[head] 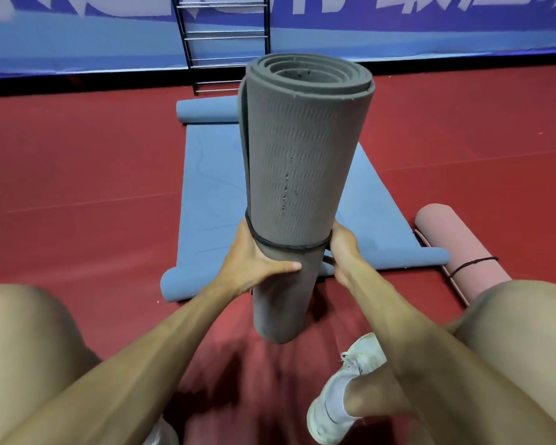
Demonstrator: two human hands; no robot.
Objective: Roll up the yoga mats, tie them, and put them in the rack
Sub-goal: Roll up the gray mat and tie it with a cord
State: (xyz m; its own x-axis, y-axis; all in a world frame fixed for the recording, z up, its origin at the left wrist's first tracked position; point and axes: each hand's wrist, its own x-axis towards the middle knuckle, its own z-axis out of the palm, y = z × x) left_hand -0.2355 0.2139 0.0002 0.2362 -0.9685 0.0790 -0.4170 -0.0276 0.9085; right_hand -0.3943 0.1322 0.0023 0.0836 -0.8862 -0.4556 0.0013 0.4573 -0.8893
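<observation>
A rolled grey yoga mat (302, 162) stands upright on the red floor between my knees. A black cord (286, 246) circles its lower part. My left hand (254, 258) grips the roll from the left, thumb across the front just below the cord. My right hand (342, 248) holds the right side at the cord; its fingers are hidden behind the roll. A blue mat (212, 194) lies flat behind, both ends curled. A rolled pink mat (456, 252) with a dark cord lies on the right. The metal rack (225, 36) stands at the far wall.
My bare knees fill the lower corners and my white shoe (344, 390) is planted at lower right. A blue banner wall (77, 43) closes off the back. Red floor (77, 171) stretches left of the blue mat.
</observation>
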